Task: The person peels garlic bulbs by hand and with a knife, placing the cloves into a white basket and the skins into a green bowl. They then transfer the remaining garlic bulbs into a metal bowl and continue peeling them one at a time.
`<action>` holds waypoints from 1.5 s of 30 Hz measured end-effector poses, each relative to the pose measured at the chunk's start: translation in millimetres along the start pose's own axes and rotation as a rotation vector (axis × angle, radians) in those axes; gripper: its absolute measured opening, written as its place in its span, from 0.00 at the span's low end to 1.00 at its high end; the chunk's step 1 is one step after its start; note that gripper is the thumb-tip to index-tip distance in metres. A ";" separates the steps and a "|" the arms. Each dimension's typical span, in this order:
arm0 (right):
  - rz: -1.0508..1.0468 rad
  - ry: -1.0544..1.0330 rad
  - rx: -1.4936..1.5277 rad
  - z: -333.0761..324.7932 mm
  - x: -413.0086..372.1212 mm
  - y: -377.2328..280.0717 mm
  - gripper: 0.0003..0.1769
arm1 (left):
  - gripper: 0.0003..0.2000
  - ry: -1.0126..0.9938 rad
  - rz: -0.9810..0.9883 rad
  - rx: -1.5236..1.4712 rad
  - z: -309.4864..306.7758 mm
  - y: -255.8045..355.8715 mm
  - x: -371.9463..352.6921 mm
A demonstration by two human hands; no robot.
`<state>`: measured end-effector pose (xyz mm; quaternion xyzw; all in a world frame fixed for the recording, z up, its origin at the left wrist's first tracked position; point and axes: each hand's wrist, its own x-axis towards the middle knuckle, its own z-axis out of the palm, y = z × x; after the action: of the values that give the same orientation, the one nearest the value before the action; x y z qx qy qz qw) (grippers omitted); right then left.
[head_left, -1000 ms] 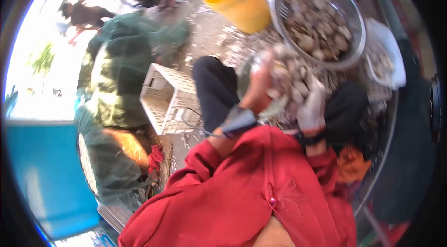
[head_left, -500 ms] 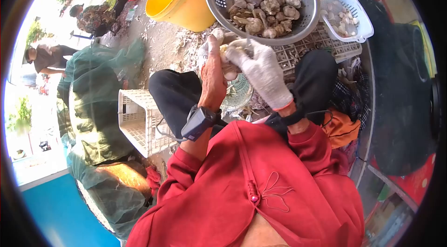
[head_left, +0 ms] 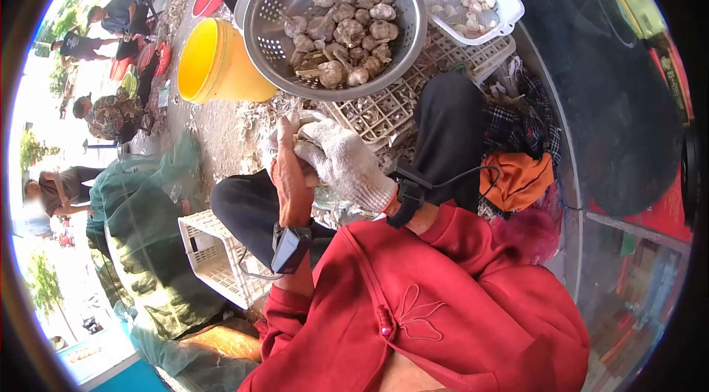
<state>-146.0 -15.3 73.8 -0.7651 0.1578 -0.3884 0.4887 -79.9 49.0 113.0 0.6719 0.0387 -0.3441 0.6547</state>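
Note:
My left hand (head_left: 288, 163) is closed, thumb up, over the litter in front of my knees. My right hand (head_left: 346, 159), in a whitish knitted glove, presses against it with fingers bent. Between them a small pale bit of garlic (head_left: 300, 145) shows; the fingers hide most of it. Just beyond my hands stands a steel colander (head_left: 258, 45) holding several garlic bulbs (head_left: 348, 34) with dry skins and stalks. To its right, a white plastic basket (head_left: 509, 17) contains peeled-looking cloves (head_left: 473, 8).
The colander and basket rest on an upturned white crate (head_left: 377, 108). A yellow bucket (head_left: 244, 71) stands left of the colander. Another white crate (head_left: 221, 263) lies by my left knee, near green netting (head_left: 148, 193). An orange cloth (head_left: 521, 179) is at right. People sit farther off at left.
My view has shifted, so the colander, bucket and basket appear farther left. My gloved right hand has come down closer over my left, and the garlic between them is more covered.

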 end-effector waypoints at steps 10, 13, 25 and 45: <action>1.045 0.148 1.115 -16.6 15.2 1.6 0.14 | 0.26 -0.116 0.196 -0.230 12.2 -5.8 10.2; 0.862 0.211 1.386 -30.9 39.6 30.7 0.15 | 0.31 -0.301 0.096 -0.464 8.3 5.3 19.4; 0.532 0.004 0.376 -18.3 18.8 28.7 0.12 | 0.32 -0.520 -0.427 -0.257 -19.3 -36.4 50.5; 0.183 -0.123 0.063 13.5 -5.1 31.3 0.13 | 0.26 -0.216 0.125 0.388 -41.3 -21.2 36.9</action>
<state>-134.9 -18.4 41.3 -0.7541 0.1844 -0.2993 0.5548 -45.6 74.7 72.1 0.7455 -0.1405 -0.3738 0.5337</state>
